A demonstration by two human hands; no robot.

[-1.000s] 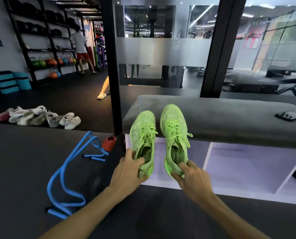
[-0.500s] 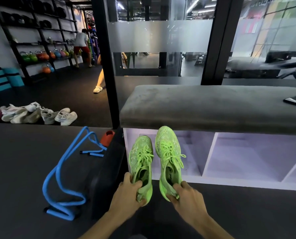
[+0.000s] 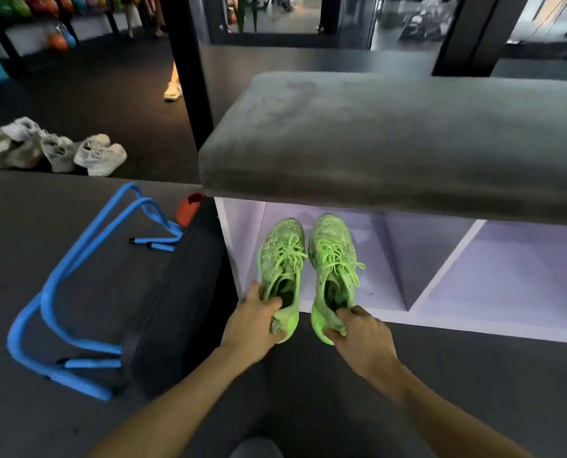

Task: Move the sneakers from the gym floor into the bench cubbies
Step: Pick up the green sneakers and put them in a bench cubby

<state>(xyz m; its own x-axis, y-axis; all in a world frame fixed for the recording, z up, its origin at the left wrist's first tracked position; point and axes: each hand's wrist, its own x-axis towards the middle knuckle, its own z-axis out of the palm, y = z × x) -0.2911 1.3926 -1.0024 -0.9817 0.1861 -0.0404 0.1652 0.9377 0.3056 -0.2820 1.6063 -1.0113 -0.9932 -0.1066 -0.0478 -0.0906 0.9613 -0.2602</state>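
Note:
Two bright green sneakers point toes-first into the leftmost white cubby (image 3: 368, 226) under the grey padded bench (image 3: 391, 137). My left hand (image 3: 254, 322) grips the heel of the left green sneaker (image 3: 282, 259). My right hand (image 3: 363, 335) pinches the heel of the right green sneaker (image 3: 333, 256). Both heels stick out over the cubby's front edge onto the dark floor. A second cubby (image 3: 513, 276) lies to the right behind a white divider.
A row of pale sneakers (image 3: 97, 155) lies on the floor at the left. Blue hurdle frames (image 3: 60, 292) and an orange cone (image 3: 189, 209) sit beside a dark mat left of the bench. A black post (image 3: 189, 94) rises behind; a person's foot (image 3: 172, 90) stands farther back.
Both hands have lowered the green pair from in front of the bench cushion down to cubby level and pushed the toes forward into the leftmost cubby.

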